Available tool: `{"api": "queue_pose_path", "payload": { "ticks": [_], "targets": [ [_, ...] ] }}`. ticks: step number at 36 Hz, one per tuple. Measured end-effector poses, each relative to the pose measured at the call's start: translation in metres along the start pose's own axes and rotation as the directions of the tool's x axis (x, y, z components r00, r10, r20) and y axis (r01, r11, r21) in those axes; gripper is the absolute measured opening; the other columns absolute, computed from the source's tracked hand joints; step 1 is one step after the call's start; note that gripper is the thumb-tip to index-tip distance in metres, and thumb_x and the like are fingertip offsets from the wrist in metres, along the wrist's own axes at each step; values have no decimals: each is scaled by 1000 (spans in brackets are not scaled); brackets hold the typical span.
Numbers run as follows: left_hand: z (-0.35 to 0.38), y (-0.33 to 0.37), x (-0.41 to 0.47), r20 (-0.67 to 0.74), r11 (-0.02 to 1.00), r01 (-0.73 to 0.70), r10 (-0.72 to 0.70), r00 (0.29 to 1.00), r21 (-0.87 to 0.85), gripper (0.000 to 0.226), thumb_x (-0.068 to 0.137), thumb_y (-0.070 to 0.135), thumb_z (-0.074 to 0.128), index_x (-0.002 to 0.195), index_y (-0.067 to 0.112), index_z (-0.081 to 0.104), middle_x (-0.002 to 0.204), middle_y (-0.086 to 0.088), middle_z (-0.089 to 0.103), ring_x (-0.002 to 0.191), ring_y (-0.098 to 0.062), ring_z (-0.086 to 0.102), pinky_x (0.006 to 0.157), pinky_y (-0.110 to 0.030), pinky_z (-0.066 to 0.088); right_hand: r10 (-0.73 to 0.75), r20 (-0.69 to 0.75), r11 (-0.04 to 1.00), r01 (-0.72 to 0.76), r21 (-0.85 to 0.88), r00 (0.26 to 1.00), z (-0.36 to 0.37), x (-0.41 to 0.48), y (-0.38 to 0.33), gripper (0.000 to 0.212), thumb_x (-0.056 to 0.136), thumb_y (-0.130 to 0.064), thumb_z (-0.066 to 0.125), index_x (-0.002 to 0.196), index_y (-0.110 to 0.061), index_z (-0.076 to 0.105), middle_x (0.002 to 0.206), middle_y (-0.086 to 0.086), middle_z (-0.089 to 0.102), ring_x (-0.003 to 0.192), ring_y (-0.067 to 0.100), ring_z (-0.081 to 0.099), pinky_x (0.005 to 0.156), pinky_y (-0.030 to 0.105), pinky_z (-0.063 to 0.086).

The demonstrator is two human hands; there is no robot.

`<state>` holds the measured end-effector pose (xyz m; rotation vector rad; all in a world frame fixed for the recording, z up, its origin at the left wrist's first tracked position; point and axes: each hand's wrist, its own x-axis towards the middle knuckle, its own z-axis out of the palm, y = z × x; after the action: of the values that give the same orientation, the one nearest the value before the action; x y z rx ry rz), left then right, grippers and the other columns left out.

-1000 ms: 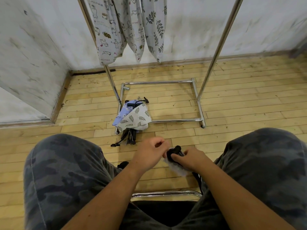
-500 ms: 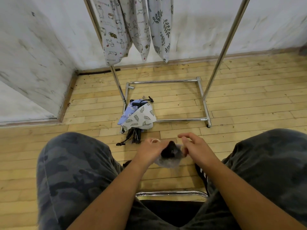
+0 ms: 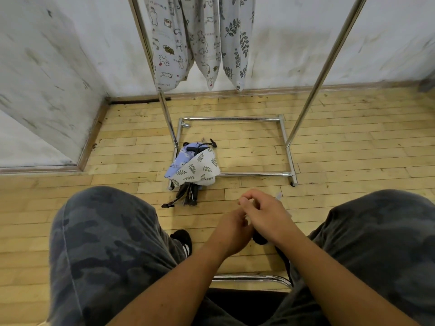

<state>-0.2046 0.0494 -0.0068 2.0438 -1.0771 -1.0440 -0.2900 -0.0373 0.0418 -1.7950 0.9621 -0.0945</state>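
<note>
Gripping a small black object (image 3: 259,240), mostly hidden, at lower centre of the frame between the knees, left hand (image 3: 231,228) curled round it, right hand (image 3: 266,215) overlapping with fingertips pinched together, on what unclear, beyond them a printed cloth heap (image 3: 197,169) against the metal rack (image 3: 235,118).

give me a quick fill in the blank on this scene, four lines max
1. ___ printed cloths hang from the rack.
2. The top cloth of the pile has a ___ print.
3. The floor is made of ___.
4. The right hand lies partly over the ___ hand.
Missing words: three; leaf; wood; left.
</note>
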Motion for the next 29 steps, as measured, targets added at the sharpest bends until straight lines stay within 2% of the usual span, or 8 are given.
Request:
{"api": "queue_pose_path", "payload": {
  "ticks": [6, 8, 11, 13, 19, 23, 26, 29],
  "targets": [
    [4, 2, 0, 77, 920, -142, 122, 989, 364, 15, 100, 13, 49, 106, 14, 62, 89, -8, 71, 76, -23, 67, 65, -35, 56, -48, 20, 973, 51, -223, 999, -5, -5, -3, 9, 101, -41, 55, 94, -39, 61, 77, 0, 70, 73, 10, 65, 67, 28, 54],
    [5, 0, -2, 87, 880, -179, 157, 984, 440, 19, 103, 12, 47, 109, 7, 64, 98, -12, 70, 82, -23, 66, 70, -27, 54, -80, 15, 964, 82, -254, 997, -6, -4, -7, 5, 100, -39, 58, 95, -40, 60, 75, 3, 70, 69, 14, 66, 66, 32, 58],
    [7, 1, -6, 63, 853, -197, 191, 980, 483, 26, 106, 17, 43, 119, 7, 63, 113, -13, 68, 85, -18, 61, 68, -19, 39, -98, 0, 973, 96, -211, 995, -9, -1, -10, 9, 99, -33, 62, 101, -41, 59, 65, -1, 61, 57, 10, 58, 51, 23, 49],
    [8, 1, -6, 73, 828, -229, 223, 972, 513, 28, 107, 17, 42, 120, 9, 65, 117, -11, 69, 99, -21, 65, 78, -25, 45, -84, -14, 983, 81, -163, 996, -10, 0, -11, 10, 98, -34, 65, 102, -42, 59, 64, -5, 59, 56, 7, 56, 49, 21, 47],
    [0, -13, 4, 112, 783, -167, 125, 986, 600, 34, 101, 16, 47, 132, 7, 57, 128, -13, 64, 105, -30, 66, 81, -41, 58, -111, -16, 982, 107, -157, 994, -4, -3, -11, 10, 98, -33, 62, 100, -41, 57, 64, 6, 65, 60, 16, 60, 60, 34, 55],
    [2, -2, 2, 104, 801, -194, 164, 981, 566, 33, 100, 31, 49, 122, 8, 59, 117, -13, 67, 90, -28, 65, 64, -35, 47, -82, 8, 970, 82, -230, 997, -8, 1, -20, 6, 101, -32, 57, 102, -37, 54, 70, 4, 68, 66, 17, 67, 66, 37, 60],
    [2, 7, -2, 143, 805, -151, 84, 986, 573, 30, 104, 22, 49, 122, 2, 62, 121, -17, 66, 106, -34, 64, 82, -42, 52, -90, 90, 940, 114, -322, 992, -7, 1, -31, 4, 104, -32, 52, 108, -32, 50, 67, 0, 62, 57, 11, 57, 53, 27, 48],
    [5, 8, -5, 165, 826, -70, -29, 986, 559, 28, 105, 17, 46, 124, 3, 62, 125, -17, 63, 117, -34, 59, 98, -47, 52, -51, 127, 928, 94, -361, 991, -2, 0, -37, 9, 105, -33, 50, 112, -27, 51, 80, -3, 60, 65, 8, 54, 54, 22, 37]
  ]
}}
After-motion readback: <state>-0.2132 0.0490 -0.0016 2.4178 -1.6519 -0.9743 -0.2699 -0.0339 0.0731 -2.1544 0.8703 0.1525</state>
